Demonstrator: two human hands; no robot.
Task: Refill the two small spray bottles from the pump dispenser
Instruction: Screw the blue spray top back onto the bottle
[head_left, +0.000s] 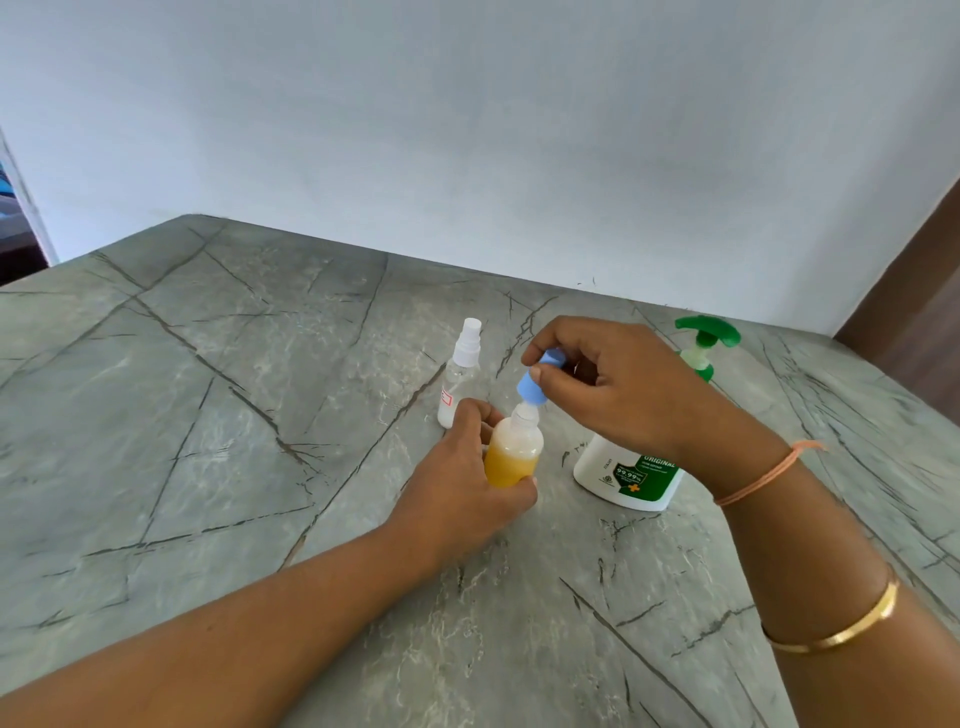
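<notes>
The left hand grips the yellow-filled spray bottle, steadying it upright. The right hand pinches its blue spray cap, apparently screwing it.

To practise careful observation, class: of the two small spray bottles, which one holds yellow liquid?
The near bottle, gripped by the left hand, its blue cap pinched by the right hand. The far bottle behind it looks clear with a white cap.

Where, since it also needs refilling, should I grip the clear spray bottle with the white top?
Probably round its cylindrical body, below the white sprayer, coming from its left. The clear spray bottle stands upright, its left side is free, while the left hand and yellow bottle crowd its near right.
</notes>
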